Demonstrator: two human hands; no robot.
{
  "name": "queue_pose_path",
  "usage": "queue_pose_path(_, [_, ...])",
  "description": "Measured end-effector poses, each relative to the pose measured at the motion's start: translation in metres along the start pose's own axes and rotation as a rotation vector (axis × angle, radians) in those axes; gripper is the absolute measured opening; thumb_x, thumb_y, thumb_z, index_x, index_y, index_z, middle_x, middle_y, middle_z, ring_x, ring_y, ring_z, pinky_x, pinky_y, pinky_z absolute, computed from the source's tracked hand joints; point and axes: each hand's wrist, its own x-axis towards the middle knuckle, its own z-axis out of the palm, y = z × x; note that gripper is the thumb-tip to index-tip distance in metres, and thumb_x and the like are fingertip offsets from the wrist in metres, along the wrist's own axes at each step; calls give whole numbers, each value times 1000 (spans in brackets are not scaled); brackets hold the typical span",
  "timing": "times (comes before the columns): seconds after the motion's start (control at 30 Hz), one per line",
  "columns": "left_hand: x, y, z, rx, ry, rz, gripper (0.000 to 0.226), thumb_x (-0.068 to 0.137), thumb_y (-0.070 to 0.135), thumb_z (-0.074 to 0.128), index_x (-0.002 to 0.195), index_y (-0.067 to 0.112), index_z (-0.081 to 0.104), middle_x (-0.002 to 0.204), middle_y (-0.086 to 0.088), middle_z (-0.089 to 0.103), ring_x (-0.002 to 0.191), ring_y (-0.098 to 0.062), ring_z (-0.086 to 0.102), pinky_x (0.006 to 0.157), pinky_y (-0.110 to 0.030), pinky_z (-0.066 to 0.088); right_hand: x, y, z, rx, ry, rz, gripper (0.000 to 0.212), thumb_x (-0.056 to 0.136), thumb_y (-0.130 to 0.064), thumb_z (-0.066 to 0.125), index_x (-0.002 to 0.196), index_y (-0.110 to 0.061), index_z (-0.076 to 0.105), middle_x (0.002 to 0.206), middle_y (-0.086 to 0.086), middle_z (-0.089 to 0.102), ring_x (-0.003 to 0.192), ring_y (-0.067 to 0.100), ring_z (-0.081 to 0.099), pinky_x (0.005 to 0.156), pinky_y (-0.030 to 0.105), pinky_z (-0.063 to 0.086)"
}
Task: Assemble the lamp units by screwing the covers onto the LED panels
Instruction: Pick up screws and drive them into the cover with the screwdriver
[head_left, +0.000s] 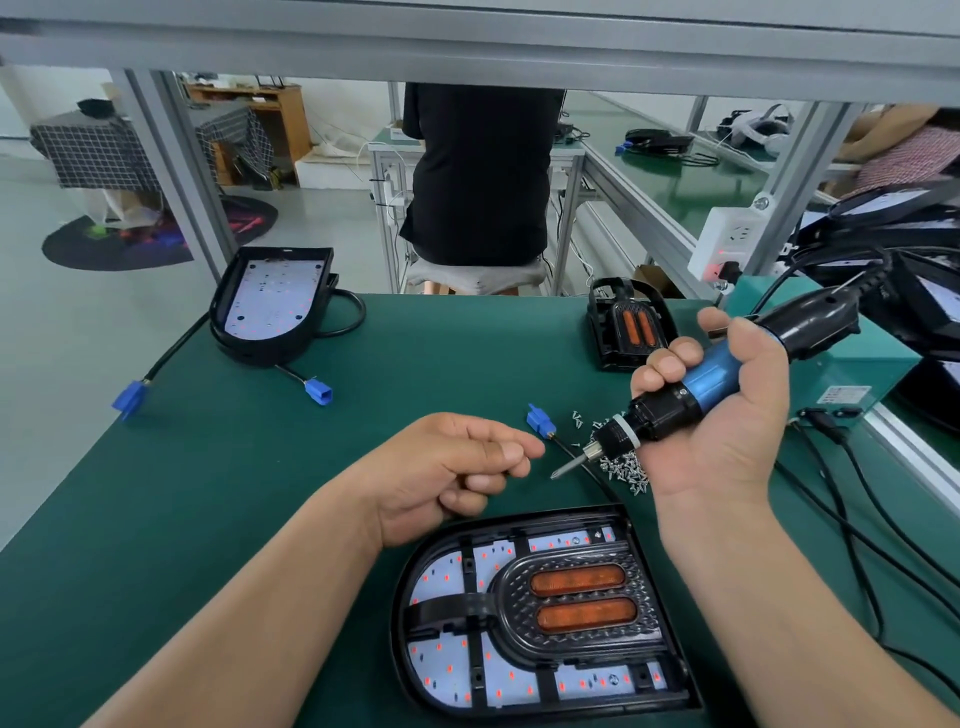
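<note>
Grips blue-and-black electric screwdriver in right hand, bit slanting over small silver screws. Curls left hand, thumb to forefinger; cannot tell whether holding anything. Just below, on green tabletop: black orange-lensed plastic cover atop white LED panel.

— Underneath it all?
— Green bench mat, running to the near edge.
— Off to the right?
— Teal box at the mat's right edge, black cables trailing forward beside it. Above, white socket strip against a grey frame post (one small red light glowing).
— Beyond the bench?
— Person in a black shirt, back turned, seated on a stool. Further right, a second green bench.
— Far left?
— Checked cloth draped over something, wooden desk behind, round dark floor mat in front.
</note>
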Motion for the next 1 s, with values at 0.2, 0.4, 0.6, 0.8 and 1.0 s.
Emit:
queue_pose_path(0.2, [1,-2,2,26,-2,16,18,89,2,73,105,2,82,81,-5,64,58,-5,40,45,-14,26,0,1,1,4,17,-4,15,97,-26,62,106,-14,60,75,0,51,62,15,48,60,27,47])
queue_pose_path(0.4, [1,-1,2,39,3,12,20,80,4,75,98,7,84,90,-12,75,55,-5,41,42,-13,27,2,1,3,20,26,-22,15,95,-25,65,106,-14,61,75,0,51,62,16,50,61,28,48])
queue_pose_path(0.6, [1,0,3,30,-16,-1,17,94,-4,68,95,7,81,90,-13,73,54,-5,37,40,-12,28,3,3,4,27,24,-35,18,96,-24,65,109,-13,60,76,1,52,63,16,50,61,29,48])
queue_pose_path(0.8, [-1,1,7,96,-34,2,9,97,-3,65,100,3,71,90,-11,73,55,-5,37,40,-11,27,4,5,7,31,32,-46,16,97,-23,64,108,-12,60,75,2,51,62,17,51,61,30,49])
queue_pose_path(1.0, [-1,2,9,137,-47,1,5,101,0,61,102,0,66,82,-3,72,53,-3,38,39,-11,26,2,7,8,22,41,-35,13,97,-22,64,106,-13,60,74,1,51,62,17,51,61,29,50])
